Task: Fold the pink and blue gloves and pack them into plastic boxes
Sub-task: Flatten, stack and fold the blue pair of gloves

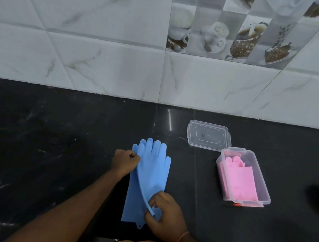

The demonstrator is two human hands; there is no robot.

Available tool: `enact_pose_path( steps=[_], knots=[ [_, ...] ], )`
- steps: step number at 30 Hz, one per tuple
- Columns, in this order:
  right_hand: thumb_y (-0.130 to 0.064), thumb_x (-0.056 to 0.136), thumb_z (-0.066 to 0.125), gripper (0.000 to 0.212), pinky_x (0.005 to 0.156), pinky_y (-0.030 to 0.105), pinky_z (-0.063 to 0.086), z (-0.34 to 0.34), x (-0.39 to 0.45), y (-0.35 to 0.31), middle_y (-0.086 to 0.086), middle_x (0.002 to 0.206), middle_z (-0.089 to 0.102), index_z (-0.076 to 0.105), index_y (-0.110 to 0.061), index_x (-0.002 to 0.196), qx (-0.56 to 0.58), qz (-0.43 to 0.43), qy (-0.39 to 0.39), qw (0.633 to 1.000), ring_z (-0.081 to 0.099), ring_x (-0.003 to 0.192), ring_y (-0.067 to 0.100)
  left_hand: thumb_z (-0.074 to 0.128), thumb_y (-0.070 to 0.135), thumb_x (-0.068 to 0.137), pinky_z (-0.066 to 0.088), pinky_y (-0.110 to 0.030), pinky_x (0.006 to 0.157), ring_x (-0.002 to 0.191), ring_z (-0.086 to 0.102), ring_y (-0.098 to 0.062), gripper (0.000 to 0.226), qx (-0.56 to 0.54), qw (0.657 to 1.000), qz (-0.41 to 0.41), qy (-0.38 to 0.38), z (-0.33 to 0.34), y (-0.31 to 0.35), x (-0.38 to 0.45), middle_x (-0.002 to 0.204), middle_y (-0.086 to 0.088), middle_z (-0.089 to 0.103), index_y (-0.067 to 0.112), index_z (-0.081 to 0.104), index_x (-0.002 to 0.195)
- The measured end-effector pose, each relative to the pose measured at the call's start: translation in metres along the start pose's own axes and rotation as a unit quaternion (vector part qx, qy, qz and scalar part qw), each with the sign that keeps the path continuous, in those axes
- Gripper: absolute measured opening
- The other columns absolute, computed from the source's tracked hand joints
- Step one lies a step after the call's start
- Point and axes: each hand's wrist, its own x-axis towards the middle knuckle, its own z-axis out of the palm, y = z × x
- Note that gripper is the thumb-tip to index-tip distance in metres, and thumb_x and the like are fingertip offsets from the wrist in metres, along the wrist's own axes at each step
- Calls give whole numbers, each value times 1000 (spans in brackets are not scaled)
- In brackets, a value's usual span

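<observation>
Pinching the blue gloves [153, 171] at both ends: left hand [124, 162] grips the edge near the fingers, right hand [165, 213] holds the lifted cuff edge. Clear plastic box [262, 181] w/ folded pink gloves [240, 179] sits well right of the right hand, lid [208, 135] just behind it.

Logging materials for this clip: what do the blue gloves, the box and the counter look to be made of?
Blue gloves: probably silicone or rubber, matte; the lifted edge bends in a smooth, thick strip. Box: clear, slightly frosted plastic; the pink gloves show through its walls. Counter: polished black stone, likely granite, with pale veins and glossy reflections.
</observation>
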Motion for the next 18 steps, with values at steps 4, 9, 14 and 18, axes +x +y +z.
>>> enact_pose_path(
  steps=[4, 9, 14, 18],
  knots=[
    [-34, 80, 71, 14, 72, 16, 42, 8, 6, -11, -17, 93, 57, 60, -29, 85, -38, -16, -28, 999, 52, 87, 4, 64, 22, 90, 40, -29, 56, 61, 50, -14, 18, -16, 1000, 1, -20, -6, -4, -2, 72, -2, 61, 9, 62, 77],
    [-35, 79, 69, 14, 74, 25, 47, 14, 13, -20, -16, 95, 58, 61, -26, 87, -52, -24, -44, 997, 53, 90, 9, 62, 23, 93, 44, -32, 60, 71, 56, -18, 23, -56, 998, -21, -2, -9, -15, 3, 83, -5, 66, 1, 66, 94],
    [-38, 78, 69, 15, 77, 25, 49, 18, 16, -20, -17, 99, 59, 63, -27, 87, -58, -20, -60, 996, 54, 93, 7, 65, 22, 91, 44, -30, 59, 72, 59, -17, 21, -54, 998, -21, 0, -9, -18, 2, 91, -10, 72, 2, 67, 96],
    [-57, 72, 71, 33, 85, 31, 51, 15, 17, -19, -23, 108, 57, 63, -34, 92, -98, -4, -112, 989, 53, 102, 2, 69, 24, 91, 47, -28, 62, 79, 66, -17, 16, -31, 999, -9, -7, -13, -20, 2, 90, -4, 73, 8, 69, 93]
  ],
)
